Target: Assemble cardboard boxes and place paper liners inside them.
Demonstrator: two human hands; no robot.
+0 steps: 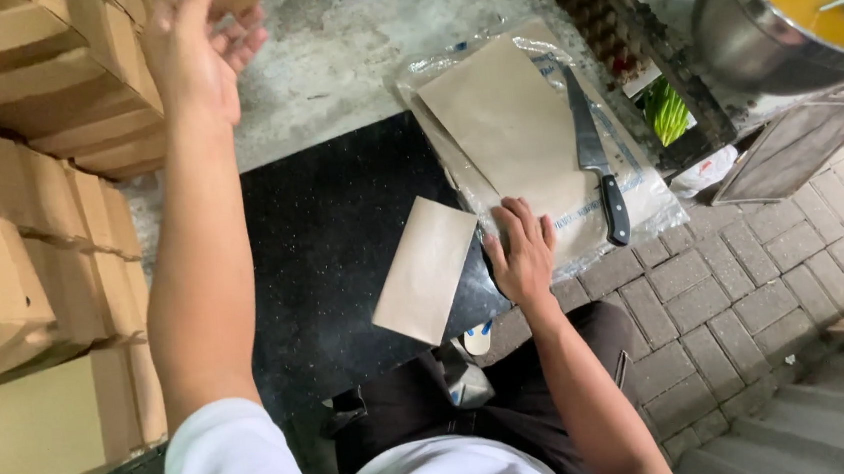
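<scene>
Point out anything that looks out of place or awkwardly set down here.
The knife lies loose on the brown paper stack, blade bare, close to the right hand. One brown paper bag overhangs the black counter edge.

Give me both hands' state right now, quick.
Left hand: raised toward the cardboard boxes, open, holding nothing visible.
Right hand: open, flat on brown paper sheets.

Stacked cardboard boxes (28, 198) wall the left, kitchen knife (596, 158) on plastic-wrapped paper stack (513, 119) right, bare black surface (331, 234) between
</scene>
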